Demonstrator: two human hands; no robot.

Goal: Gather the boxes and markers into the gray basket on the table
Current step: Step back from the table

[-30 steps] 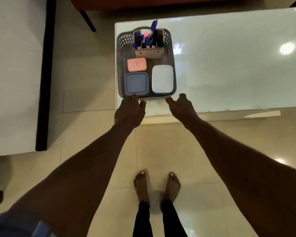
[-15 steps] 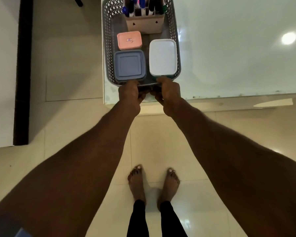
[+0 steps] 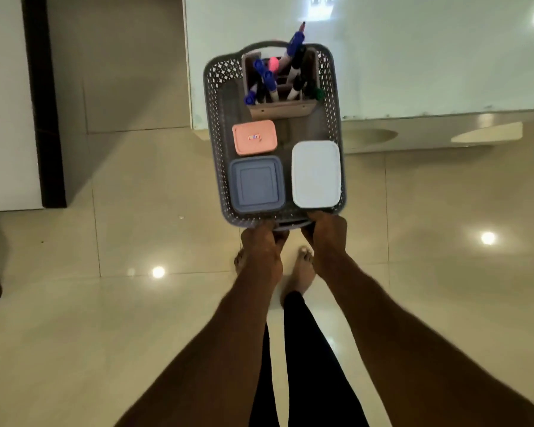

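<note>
The gray basket [image 3: 214, 143] with perforated walls is held out in front of me, its near half over the floor and its far end over the table corner. Both hands grip its near handle: my left hand [image 3: 262, 249] on the left, my right hand [image 3: 326, 238] on the right. Inside lie a pink box [image 3: 254, 137], a blue-gray box [image 3: 256, 184] and a white box [image 3: 316, 174]. At the far end stands a holder [image 3: 282, 110] full of markers [image 3: 267, 80], blue, pink and black.
The white table [image 3: 413, 57] fills the upper right, its front edge just beyond the basket's middle. A second white table with a dark edge [image 3: 10, 103] stands at the left. Glossy tiled floor [image 3: 136, 241] lies below, with my bare feet under the basket.
My hands closed on the basket's near handle and drew the basket off the table edge toward me. The camera view shifted with it.
</note>
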